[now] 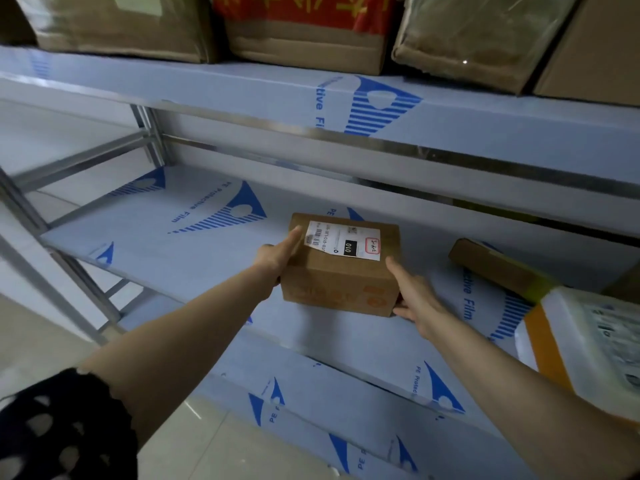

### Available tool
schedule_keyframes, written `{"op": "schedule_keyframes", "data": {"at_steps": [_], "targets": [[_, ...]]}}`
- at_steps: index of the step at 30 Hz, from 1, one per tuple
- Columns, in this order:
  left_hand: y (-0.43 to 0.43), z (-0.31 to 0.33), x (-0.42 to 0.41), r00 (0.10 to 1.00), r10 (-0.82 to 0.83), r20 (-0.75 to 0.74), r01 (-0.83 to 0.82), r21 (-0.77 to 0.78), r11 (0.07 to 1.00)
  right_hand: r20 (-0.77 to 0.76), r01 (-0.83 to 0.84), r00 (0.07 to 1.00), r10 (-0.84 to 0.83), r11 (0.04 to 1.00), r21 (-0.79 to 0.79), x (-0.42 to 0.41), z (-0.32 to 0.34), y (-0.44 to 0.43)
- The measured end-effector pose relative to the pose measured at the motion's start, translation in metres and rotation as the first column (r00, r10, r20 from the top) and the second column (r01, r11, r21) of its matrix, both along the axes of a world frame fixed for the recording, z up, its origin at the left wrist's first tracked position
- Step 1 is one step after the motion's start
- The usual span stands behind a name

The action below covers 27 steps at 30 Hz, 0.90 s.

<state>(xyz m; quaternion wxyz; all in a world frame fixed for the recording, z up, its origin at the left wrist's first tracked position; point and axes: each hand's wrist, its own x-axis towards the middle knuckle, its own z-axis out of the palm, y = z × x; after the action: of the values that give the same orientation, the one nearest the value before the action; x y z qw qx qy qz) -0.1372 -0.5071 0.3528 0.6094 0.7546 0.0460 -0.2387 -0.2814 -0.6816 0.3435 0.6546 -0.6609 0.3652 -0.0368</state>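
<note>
I hold a small brown cardboard box with a white shipping label (pixel 341 271) between both hands, over the middle shelf covered in pale blue-printed protective film (pixel 194 251). My left hand (pixel 277 256) grips the box's left side: the thumb lies straight along the top edge beside the label, and the other fingers are curled round the side, mostly hidden from me. My right hand (pixel 412 292) clasps the lower right corner, thumb up against the right face and fingers hooked under the bottom edge. The box sits level, label facing up, with a black patch marked 010 and a red-bordered sticker on it. A soft shadow lies just beneath it; I cannot tell whether its bottom touches the shelf or hangs just above it.

To the right, well apart from the box, a flat brown cardboard parcel (pixel 495 265) lies tilted on the same shelf, and nearer to me a white padded parcel with an orange side (pixel 588 341) lies at the shelf's front edge. On the upper shelf (pixel 242 91) stands a row of large cartons: a plain brown carton (pixel 121 26), a carton with red printed tape (pixel 304 29) and a carton wrapped in clear film (pixel 478 36). A black lace sleeve (pixel 62 427) covers my left upper arm, above the pale tiled floor (pixel 207 445).
</note>
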Motion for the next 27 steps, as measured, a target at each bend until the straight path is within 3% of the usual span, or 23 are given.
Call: {"op": "schedule_keyframes", "data": {"at_steps": [7,12,19,27], "targets": [[0.065,0.004,0.023,0.995,0.090,0.051,-0.093,0.067,0.993,0.118,-0.058,0.991,0.065,0.996,-0.068,0.035,0.005,0.062],[0.155,0.013,0.046,0.982,0.170,0.080,-0.172,0.016,0.985,0.148,-0.124,0.978,0.145,0.982,-0.142,0.078,0.016,0.139],[0.351,0.020,0.075,0.935,0.345,0.086,-0.341,-0.054,0.938,0.132,-0.296,0.940,0.316,0.943,-0.151,0.153,0.014,0.312],[0.582,0.006,0.080,0.788,0.613,0.059,-0.612,-0.025,0.790,0.119,-0.560,0.809,0.576,0.816,-0.144,0.223,-0.004,0.536]]}}
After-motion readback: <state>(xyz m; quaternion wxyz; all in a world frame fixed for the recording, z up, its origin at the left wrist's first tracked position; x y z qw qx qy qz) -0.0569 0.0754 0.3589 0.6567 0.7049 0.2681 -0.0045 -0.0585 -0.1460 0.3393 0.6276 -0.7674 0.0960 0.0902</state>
